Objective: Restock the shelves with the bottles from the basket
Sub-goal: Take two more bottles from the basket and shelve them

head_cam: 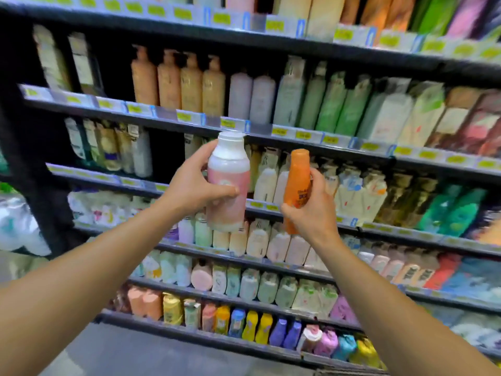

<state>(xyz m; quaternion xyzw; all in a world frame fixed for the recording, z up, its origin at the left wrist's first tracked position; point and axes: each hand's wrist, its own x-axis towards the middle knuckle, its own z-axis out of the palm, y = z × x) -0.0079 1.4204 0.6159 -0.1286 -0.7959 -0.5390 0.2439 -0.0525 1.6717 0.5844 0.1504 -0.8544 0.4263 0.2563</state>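
My left hand (pixel 193 183) grips a pink-and-white bottle (pixel 229 169) with a white cap, held upright in front of the shelves. My right hand (pixel 311 210) grips a slimmer orange bottle (pixel 298 177), also upright, just to the right of the pink one. Both bottles are raised at about the height of the third shelf (pixel 271 207) from the top. The two bottles are close but apart. The basket is not in view.
Dark shelving (pixel 38 185) runs across the whole view, packed with rows of bottles and refill pouches. A dark gap (pixel 165 153) shows on the third shelf behind the pink bottle. Yellow price tags line the shelf edges. Grey floor lies at the bottom left.
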